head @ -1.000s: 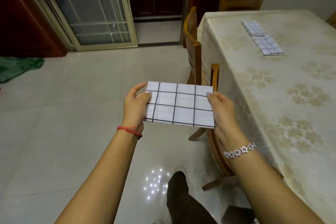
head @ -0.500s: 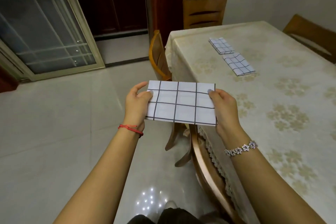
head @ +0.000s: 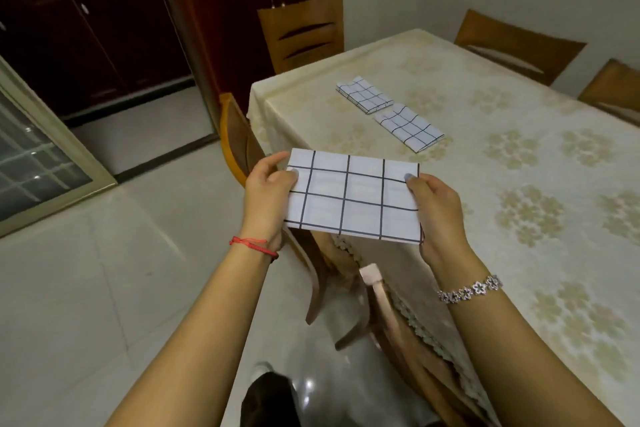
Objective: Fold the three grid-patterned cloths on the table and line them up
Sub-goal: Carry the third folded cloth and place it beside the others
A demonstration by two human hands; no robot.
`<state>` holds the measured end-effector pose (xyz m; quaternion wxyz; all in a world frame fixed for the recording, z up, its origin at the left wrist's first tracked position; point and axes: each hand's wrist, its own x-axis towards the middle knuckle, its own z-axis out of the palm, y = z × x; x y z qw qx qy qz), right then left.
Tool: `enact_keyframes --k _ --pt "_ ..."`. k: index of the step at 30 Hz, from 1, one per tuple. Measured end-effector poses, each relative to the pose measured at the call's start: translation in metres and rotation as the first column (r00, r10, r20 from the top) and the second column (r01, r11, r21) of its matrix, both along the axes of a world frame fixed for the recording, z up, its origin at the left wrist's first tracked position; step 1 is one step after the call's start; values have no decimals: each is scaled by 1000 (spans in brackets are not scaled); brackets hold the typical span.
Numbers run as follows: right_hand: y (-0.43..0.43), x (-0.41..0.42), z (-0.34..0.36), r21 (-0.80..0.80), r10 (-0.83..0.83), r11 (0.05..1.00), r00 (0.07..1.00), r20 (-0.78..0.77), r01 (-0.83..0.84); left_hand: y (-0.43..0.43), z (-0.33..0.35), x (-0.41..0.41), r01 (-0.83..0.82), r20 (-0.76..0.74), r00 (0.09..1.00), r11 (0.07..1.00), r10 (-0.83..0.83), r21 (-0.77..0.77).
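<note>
While it is held in the air over the table's near-left edge, the third grid cloth (head: 353, 199), folded flat, is pinched at both short ends: left hand (head: 266, 198) and right hand (head: 438, 215), thumbs on top. The fingers underneath are hidden. The far folded cloth (head: 365, 95) and near folded cloth (head: 410, 127) lie just beside each other on the table (head: 519, 236), whose right side is cut off.

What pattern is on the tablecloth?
The tablecloth is pale cream with faded gold flower clusters, clearest in the head view.
</note>
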<state>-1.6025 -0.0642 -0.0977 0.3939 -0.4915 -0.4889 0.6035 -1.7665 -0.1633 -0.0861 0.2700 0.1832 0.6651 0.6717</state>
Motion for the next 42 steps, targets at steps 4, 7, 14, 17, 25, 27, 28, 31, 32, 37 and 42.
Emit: enact_keyframes --k 4,7,14,17,25,27,28,31,32,37,42 --pt "8 -32 -2 6 -129 992 992 8 129 31 2 -41 125 37 991 992 -125 4" --pt "12 -52 -1 -14 -215 977 977 -11 215 48 4 -68 207 48 977 978 -207 13" --pt "20 -70 -1 -21 -383 924 924 -1 383 91 -6 -100 415 37 909 910 -415 9" --pt "28 -67 -1 -18 -429 903 903 31 429 112 -15 -99 500 41 865 866 -500 15" --pt "66 -45 -12 -49 -499 862 862 92 505 174 -31 -86 585 -31 810 811 -585 -6" --pt "80 -37 -17 -41 -509 856 854 111 516 192 -35 -79 595 -84 798 803 -596 -48" --pt "88 -34 -19 -33 -512 854 851 118 519 201 -36 -75 597 -96 793 799 -601 -66" --pt "110 -21 -27 -30 -535 840 835 130 542 230 -42 -62 614 -100 778 784 -621 -96" --pt "117 -17 -29 -32 -548 831 827 129 555 239 -44 -58 619 -91 774 779 -626 -99" --pt "147 2 -42 -29 -609 786 782 135 618 277 -58 -37 625 -64 770 771 -635 -119" --pt "168 22 -64 -50 -666 734 733 141 677 308 -76 -16 656 -65 738 737 -672 -166"
